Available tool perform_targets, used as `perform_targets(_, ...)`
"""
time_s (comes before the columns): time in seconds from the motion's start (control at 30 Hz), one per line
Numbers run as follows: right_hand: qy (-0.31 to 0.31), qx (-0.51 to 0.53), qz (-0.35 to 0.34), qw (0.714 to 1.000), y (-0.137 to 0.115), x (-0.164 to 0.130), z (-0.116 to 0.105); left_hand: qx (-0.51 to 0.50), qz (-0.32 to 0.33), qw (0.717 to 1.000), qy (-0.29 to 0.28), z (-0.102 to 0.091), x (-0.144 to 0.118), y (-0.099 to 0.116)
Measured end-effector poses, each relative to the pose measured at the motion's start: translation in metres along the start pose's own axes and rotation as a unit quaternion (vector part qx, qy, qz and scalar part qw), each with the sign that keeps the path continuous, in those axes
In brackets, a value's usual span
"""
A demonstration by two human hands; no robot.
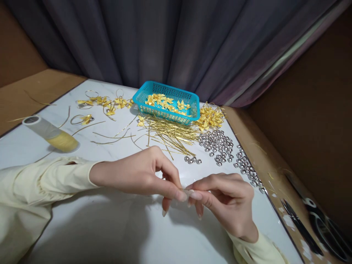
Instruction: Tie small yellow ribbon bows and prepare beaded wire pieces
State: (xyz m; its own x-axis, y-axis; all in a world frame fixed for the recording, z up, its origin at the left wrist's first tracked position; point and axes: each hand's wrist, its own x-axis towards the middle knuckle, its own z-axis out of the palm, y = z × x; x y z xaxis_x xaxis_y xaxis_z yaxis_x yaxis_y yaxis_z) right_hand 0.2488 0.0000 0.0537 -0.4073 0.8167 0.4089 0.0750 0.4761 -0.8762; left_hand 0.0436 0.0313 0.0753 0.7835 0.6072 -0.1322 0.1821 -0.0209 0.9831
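My left hand (148,179) is closed in a pinch, thumb against fingertips, above the white tabletop (110,227). Its tips meet those of my right hand (228,201), which is pinched shut as well. Whatever sits between the fingertips is tiny and mostly hidden; only a thin pale edge shows. Just beyond the hands are a few small silver beads (192,160). Behind them lies a pile of gold cord pieces (173,134). A larger heap of shiny silver beads (217,143) spreads towards the right edge.
A blue basket (194,114) with yellow ribbon flowers stands at the back. More yellow flowers (210,116) are heaped beside it. Flowers on cord loops (110,102) lie back left, near a tilted-looking tube of yellow thread (63,141). Tweezers (302,227) and black-handled scissors (327,231) lie right.
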Motion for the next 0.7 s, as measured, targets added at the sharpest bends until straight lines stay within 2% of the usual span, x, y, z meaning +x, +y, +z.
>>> perform_targets(0.7,0.003,0.0,0.005,1.0,-0.0012,-0.0008,0.0002,0.016,0.009,1.0,0.001,0.0006,0.0004,0.0008)
